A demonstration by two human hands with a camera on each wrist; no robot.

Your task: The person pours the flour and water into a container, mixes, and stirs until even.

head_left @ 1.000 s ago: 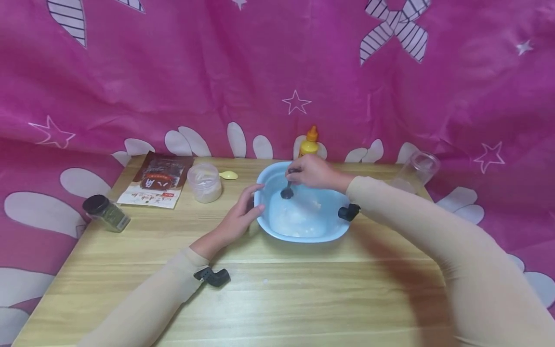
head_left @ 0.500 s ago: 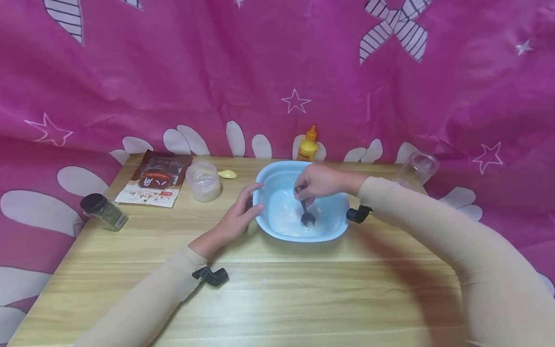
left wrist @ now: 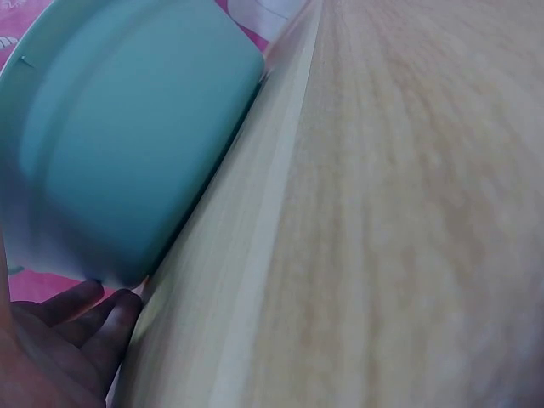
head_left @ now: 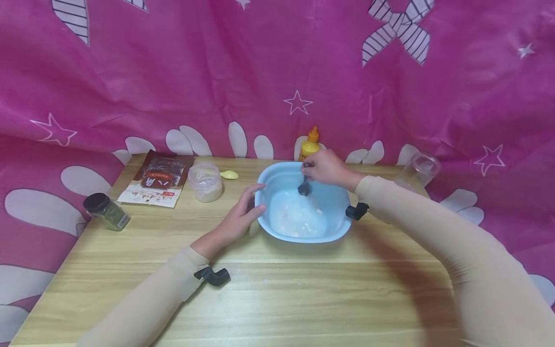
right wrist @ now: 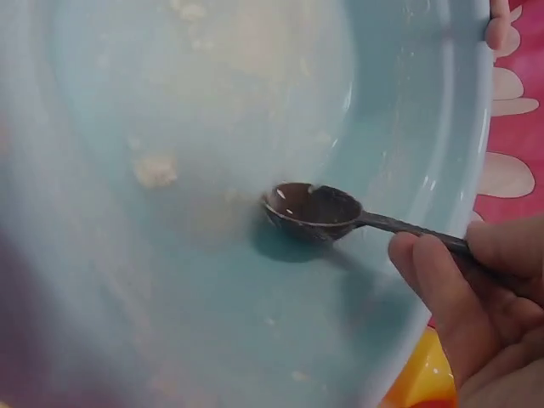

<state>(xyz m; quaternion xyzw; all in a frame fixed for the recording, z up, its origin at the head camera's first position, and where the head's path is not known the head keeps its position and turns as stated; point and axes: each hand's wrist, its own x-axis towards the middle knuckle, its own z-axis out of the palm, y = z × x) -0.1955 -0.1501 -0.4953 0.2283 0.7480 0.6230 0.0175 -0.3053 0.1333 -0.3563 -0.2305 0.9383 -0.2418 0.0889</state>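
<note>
Two hands work at a light blue basin [head_left: 338, 200] sitting mid-tabletop [head_left: 277, 299]. Right hand [head_left: 326, 167] pinches the handle of a small dark spoon [head_left: 304, 187], fingers [right wrist: 442, 285] curled round the stem; spoon bowl sits low against the far inner wall of the basin, just above a pale, lumpy white mix [head_left: 299, 219] on the bottom. Left hand [head_left: 240, 214] braces the near-left wall of the basin, fingers laid along the rim, fairly straight, not closed round anything; the left wrist view shows only its fingertips [left wrist: 93, 310] under the basin's outer curve. Hands are apart, one on each side of the basin. Judgement: stirring looks underway, with lumps unblended. To do it well, the spoon should sweep the bottom and scrape the walls where bits cling, at low speed so nothing slops over the rim; the left hand should press down and inward so the light basin does not slide on the wood. Nearby: lidded plastic tub [head_left: 205, 180], yellow spoon [head_left: 229, 174], brown packet [head_left: 158, 179], spice jar [head_left: 106, 212], yellow squeeze bottle [head_left: 310, 144] just behind the basin, clear cup [head_left: 418, 168] at far right.
</note>
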